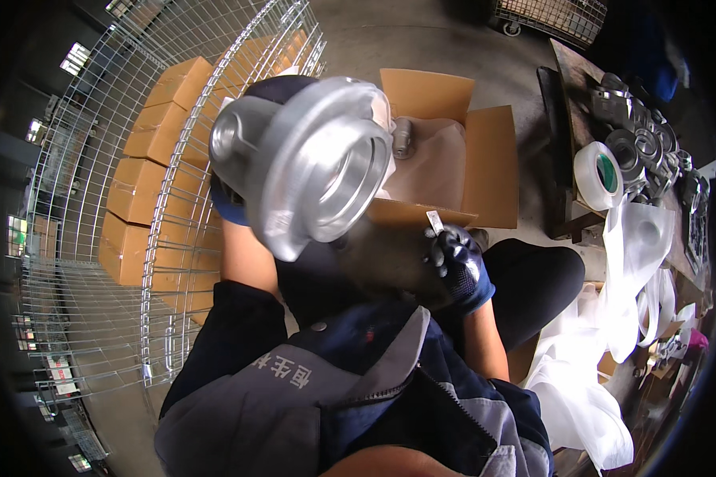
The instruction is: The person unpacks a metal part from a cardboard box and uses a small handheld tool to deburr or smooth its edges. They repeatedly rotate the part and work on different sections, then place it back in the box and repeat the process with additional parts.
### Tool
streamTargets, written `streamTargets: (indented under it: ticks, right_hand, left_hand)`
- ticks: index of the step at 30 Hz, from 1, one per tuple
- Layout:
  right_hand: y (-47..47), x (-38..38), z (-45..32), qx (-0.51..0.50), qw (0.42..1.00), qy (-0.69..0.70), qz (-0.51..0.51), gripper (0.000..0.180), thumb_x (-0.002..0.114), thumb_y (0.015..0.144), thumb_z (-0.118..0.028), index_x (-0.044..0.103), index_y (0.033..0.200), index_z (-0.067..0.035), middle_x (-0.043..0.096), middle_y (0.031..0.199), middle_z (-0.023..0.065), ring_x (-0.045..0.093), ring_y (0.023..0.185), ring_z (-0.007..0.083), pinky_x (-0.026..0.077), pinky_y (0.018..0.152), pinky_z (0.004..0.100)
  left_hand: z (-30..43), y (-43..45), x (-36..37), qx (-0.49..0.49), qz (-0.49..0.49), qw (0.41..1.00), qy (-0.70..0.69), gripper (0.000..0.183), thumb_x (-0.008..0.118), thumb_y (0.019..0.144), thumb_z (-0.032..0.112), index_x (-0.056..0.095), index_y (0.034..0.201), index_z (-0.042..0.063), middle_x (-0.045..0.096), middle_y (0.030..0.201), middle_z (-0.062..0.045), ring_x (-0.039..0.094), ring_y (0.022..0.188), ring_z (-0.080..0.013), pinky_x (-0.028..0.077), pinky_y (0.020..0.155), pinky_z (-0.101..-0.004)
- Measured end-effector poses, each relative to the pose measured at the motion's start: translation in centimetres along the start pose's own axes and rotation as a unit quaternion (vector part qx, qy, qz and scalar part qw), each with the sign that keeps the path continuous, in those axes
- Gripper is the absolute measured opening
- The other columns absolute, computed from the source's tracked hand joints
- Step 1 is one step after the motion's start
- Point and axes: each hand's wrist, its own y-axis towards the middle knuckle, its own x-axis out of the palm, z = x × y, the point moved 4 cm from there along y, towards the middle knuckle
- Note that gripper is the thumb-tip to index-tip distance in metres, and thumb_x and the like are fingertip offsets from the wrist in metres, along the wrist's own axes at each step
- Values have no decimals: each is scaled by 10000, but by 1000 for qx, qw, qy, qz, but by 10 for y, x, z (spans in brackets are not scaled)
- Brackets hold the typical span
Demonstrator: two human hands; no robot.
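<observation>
A large, shiny cast metal housing with a round flanged opening is held up by my left hand, which is mostly hidden behind it. My right hand, in a dark coated glove with a blue cuff, pinches a small pale blade-like piece whose exact kind I cannot tell. Beyond both hands stands an open cardboard box lined with white wrapping sheet. A smaller metal part lies on the sheet inside it.
At the left, a wire mesh cage holds stacked cardboard boxes. On the right, a workbench carries metal castings and a roll of clear tape. White sheeting hangs and lies below it. A wheeled cage stands farther back.
</observation>
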Motion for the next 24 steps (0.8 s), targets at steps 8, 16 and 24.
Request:
streamTargets:
  ticks: [8,16,24]
  right_hand:
    - [-2,3,-23,-6,1000,15,-6,337,597,898,-320,627,1033,-13,604,741,7,532,631,87,428,586,228]
    - [-15,56,-174,-335,862,-367,105,422,622,777,-124,652,1196,-79,626,766,65,599,673,214,475,662,339]
    - [-29,87,-202,-416,632,-638,146,463,672,687,-73,697,1143,-143,581,700,51,591,724,245,480,803,418]
  left_hand:
    - [1,8,-3,0,71,995,-77,684,644,901,402,402,1413,18,504,1374,-178,520,1253,-309,462,1037,-466]
    - [13,11,11,47,-29,995,85,677,649,898,395,414,1403,11,518,1360,-177,530,1242,-305,465,1034,-455]
    - [19,10,3,57,21,992,114,670,655,896,388,426,1394,4,531,1345,-176,540,1230,-301,468,1030,-443]
